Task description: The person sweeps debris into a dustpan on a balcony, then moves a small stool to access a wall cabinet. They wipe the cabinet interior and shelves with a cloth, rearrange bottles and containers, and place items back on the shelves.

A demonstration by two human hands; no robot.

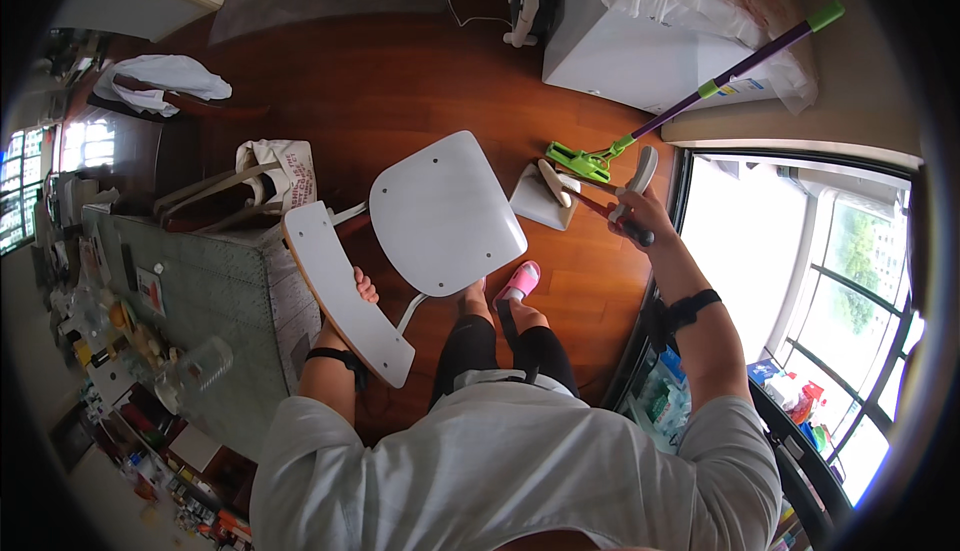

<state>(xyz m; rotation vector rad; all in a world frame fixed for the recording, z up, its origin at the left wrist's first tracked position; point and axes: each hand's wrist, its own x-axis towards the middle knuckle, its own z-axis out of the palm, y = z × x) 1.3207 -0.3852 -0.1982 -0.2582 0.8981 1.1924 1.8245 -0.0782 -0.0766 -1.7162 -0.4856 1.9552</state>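
My left hand (365,285) grips the inner edge of the backrest (345,288) of a white chair; part of that hand is hidden behind the board. The chair's white seat (448,213), dotted with screws, lies in front of me. On the right, my right hand (637,217) is closed around several handled tools, among them a brush (553,182) with a pale head and a tool with a grey handle (643,170); their exact kinds are hard to tell. Below them on the floor rests a light-coloured flat object (541,198).
A green and purple mop (675,108) leans against a white appliance (622,63). At the left stand a grey cabinet (217,273) and a printed cloth bag (298,172). An open doorway (727,228) is at my right. A white cloth (172,75) lies at the far left.
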